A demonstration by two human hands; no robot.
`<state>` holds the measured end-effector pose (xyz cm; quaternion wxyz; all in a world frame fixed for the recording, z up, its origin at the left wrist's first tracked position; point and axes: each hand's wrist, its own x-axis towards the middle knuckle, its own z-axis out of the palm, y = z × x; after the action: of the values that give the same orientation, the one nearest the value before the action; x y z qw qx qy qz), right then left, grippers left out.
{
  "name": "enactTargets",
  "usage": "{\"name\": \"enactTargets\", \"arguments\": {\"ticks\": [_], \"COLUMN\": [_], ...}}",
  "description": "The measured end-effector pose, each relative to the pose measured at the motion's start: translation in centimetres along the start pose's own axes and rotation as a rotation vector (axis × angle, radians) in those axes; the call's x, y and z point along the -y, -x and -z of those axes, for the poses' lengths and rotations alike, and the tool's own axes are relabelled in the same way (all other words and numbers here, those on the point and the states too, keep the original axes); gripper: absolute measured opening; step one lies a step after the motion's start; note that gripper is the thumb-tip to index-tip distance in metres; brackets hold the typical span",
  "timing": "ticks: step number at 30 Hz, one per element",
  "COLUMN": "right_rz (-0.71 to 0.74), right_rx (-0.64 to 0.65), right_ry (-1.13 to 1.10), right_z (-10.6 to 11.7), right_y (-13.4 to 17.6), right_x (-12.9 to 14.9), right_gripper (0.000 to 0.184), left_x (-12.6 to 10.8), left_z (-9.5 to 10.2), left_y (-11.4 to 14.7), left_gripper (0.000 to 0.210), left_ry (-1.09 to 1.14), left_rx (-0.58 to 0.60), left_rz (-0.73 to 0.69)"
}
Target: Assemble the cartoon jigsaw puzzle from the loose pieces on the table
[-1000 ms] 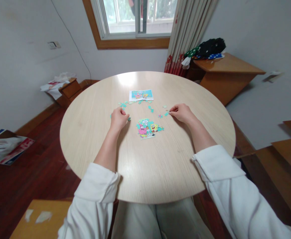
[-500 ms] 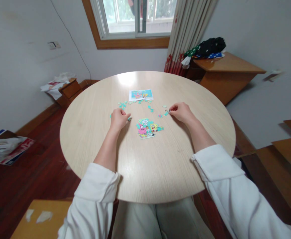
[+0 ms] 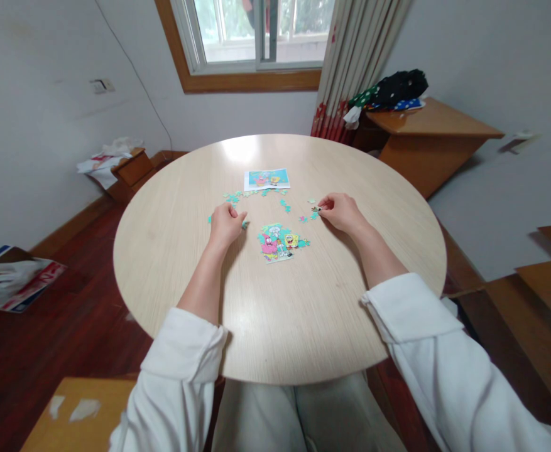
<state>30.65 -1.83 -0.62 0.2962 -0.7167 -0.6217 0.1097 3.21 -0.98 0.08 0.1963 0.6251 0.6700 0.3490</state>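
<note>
right hand (image 3: 342,211) pinches a jigsaw piece (image 3: 316,209) near the part-built spongebob puzzle (image 3: 276,243); left hand (image 3: 225,222) curls at a teal piece (image 3: 245,225), grip unclear.

Window (image 3: 256,31) daylight leaves glare on the tabletop's (image 3: 279,339) far edge.

At twelve o'clock, a white-framed glass window (image 3: 259,37) is glowing beyond a round, pale wood-grain desk (image 3: 284,326). A cream, red-hemmed fabric curtain (image 3: 355,56) is hanging at one; a brown wooden cabinet (image 3: 438,122) is standing at two; dark-red plank flooring (image 3: 91,326) is stretching toward eight.
</note>
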Motion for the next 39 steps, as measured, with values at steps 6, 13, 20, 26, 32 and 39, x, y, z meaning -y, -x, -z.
{"name": "enactTargets", "arguments": {"ticks": [6,13,20,26,32,39], "right_rz": [0.051,0.083,0.106,0.097,0.079,0.081], "right_rx": [-0.007,-0.006,-0.038,-0.011,0.088,0.198], "right_ry": [-0.022,-0.053,-0.128,-0.383,-0.655,-0.769], "right_z": [0.0,-0.1,-0.1,-0.9,-2.2,-3.1], "right_y": [0.2,0.3,0.7,0.9,1.8,2.9], "right_x": [0.2,0.7,1.6,2.6,4.4,6.0], "right_gripper": [0.033,0.025,0.021,0.008,0.006,0.019], "left_x": [0.1,-0.2,-0.4,-0.7,-0.8,-2.1], "left_z": [-0.1,0.1,0.5,0.4,0.0,-0.2], "left_y": [0.0,0.1,0.2,0.3,0.4,1.4], "left_gripper": [0.037,0.037,0.041,0.034,0.024,0.013], "left_ry": [0.009,0.027,0.067,0.163,0.342,0.479], "left_rx": [0.002,-0.001,-0.055,-0.034,0.087,0.342], "left_rz": [-0.016,-0.015,-0.030,-0.041,-0.069,-0.092]}}
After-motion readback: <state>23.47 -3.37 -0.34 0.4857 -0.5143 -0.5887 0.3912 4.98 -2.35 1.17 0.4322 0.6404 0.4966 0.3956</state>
